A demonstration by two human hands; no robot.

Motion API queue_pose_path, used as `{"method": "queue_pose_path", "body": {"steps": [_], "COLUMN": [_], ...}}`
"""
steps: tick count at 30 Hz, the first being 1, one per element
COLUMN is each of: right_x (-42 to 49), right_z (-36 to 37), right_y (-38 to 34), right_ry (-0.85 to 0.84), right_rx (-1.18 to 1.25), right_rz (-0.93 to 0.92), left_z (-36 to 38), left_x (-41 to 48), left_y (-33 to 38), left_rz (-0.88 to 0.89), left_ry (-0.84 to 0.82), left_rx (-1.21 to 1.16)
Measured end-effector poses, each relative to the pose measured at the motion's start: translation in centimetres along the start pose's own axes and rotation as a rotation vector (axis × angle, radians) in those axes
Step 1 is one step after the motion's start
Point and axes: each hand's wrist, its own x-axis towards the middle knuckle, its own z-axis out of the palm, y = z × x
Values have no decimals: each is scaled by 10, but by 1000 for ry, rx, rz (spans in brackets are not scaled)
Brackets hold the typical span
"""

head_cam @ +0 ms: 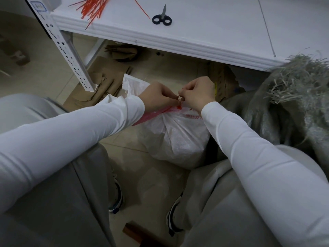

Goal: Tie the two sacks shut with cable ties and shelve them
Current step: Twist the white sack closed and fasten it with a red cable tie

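Left hand [156, 97] and right hand [197, 93] pinch a cable tie [179, 99] on the sack [178, 136]

Single head-worn view, facing forward and down, close over both forearms

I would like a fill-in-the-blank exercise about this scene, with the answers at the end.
The left hand and the right hand pinch a ___ cable tie at the neck of the white sack.
The scissors lie ___ the shelf.
The grey sack is ___ at the top, showing shredded paper.
Missing words: red; on; open.
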Motion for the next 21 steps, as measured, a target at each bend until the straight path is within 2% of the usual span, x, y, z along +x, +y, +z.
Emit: {"method": "queue_pose_path", "body": {"steps": [4,9,13,16,21], "right_x": [1,3,5,9,8], "right_z": [1,-9,-15,-15,-14], "right_y": [0,2,1,0,-1], "right_ry": [47,121,34,-53,-62], "right_rx": [8,74,83,-9,-285], "right_rz": [-10,21,55,52,-51], "left_z": [4,13,11,9,9], "left_x": [1,3,3,3,3], "left_y": [-4,-17,-16,-15,-14], "left_rz": [5,136,183,218,266], "left_ry": [31,85,72,67,91], "left_rx": [-3,426,509,553,634]}}
